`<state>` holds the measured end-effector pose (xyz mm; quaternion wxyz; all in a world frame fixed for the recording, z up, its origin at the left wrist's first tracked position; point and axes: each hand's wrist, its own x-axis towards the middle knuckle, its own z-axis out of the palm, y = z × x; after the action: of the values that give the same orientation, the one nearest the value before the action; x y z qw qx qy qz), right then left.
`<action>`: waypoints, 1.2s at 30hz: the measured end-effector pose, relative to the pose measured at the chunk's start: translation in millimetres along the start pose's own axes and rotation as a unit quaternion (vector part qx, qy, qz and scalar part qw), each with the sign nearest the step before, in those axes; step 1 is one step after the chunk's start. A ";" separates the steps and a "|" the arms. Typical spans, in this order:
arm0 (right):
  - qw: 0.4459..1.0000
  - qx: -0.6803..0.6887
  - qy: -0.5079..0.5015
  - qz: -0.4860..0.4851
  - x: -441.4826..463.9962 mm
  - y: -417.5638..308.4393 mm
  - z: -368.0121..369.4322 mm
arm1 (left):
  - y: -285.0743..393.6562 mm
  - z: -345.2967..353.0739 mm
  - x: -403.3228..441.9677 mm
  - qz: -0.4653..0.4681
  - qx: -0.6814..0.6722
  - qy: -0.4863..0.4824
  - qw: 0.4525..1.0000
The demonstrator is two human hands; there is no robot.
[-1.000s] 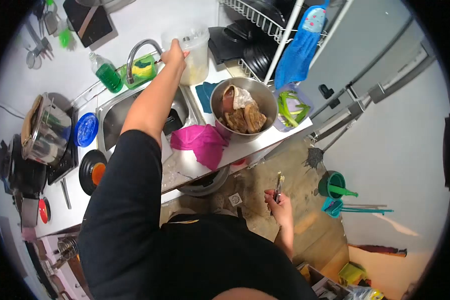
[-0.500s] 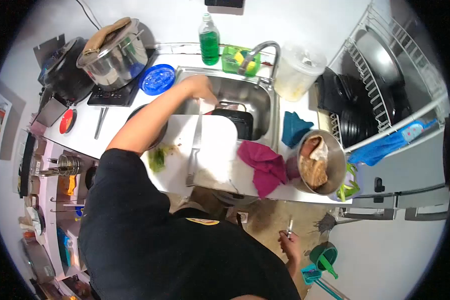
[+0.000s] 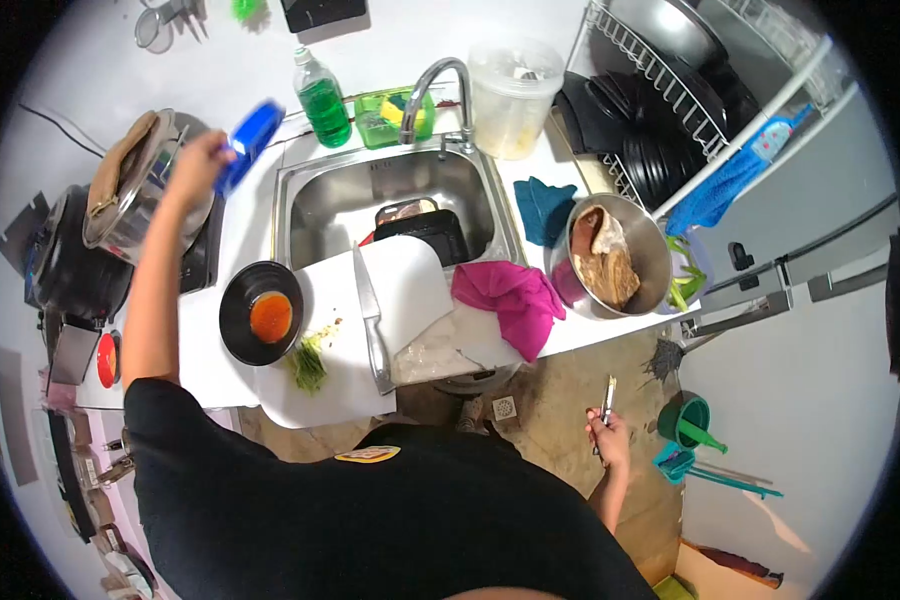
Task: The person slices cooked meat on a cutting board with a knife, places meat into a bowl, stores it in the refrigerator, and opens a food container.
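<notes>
My left hand is raised at the back left of the counter, its fingers closed on the edge of a blue plastic lid tilted nearly upright. Behind that hand stands a large steel pot. Low on the right, away from the counter, my right hand is closed around a slim silver utensil with a pale tip; its exact kind is unclear. A knife lies on the white cutting board beside chopped greens. A black bowl of orange-red sauce sits left of them.
The steel sink holds black trays. Around it stand a faucet, a green soap bottle and a clear tub. A magenta cloth hangs over the counter edge, beside a steel bowl of meat. A dish rack is at right.
My left hand has left the sink and lifted the blue lid off the counter at the left. My right hand still holds the slim utensil. The view has shifted, uncovering the black bowl.
</notes>
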<state>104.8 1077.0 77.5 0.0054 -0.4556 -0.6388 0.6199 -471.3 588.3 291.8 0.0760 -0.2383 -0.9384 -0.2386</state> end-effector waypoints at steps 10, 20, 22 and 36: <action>0.993 0.116 0.005 -0.008 26.2 35.1 -44.9 | 248.7 124.8 218.7 -0.158 -0.827 0.001 0.540; 0.979 0.189 0.063 0.042 5.7 80.1 -71.5 | 328.4 289.1 190.7 -0.300 -0.787 0.013 0.539; 0.979 0.191 0.049 0.051 4.0 86.3 -75.6 | 327.0 283.9 184.0 -0.297 -0.772 0.011 0.561; 0.990 0.130 0.052 0.007 31.9 24.2 -44.6 | 367.6 192.2 77.6 -0.198 -0.612 0.012 0.766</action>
<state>125.6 1126.4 50.7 0.0933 -0.4872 -0.5481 0.6734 -367.0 997.2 294.9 -0.1240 -0.0405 -0.6189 -0.7745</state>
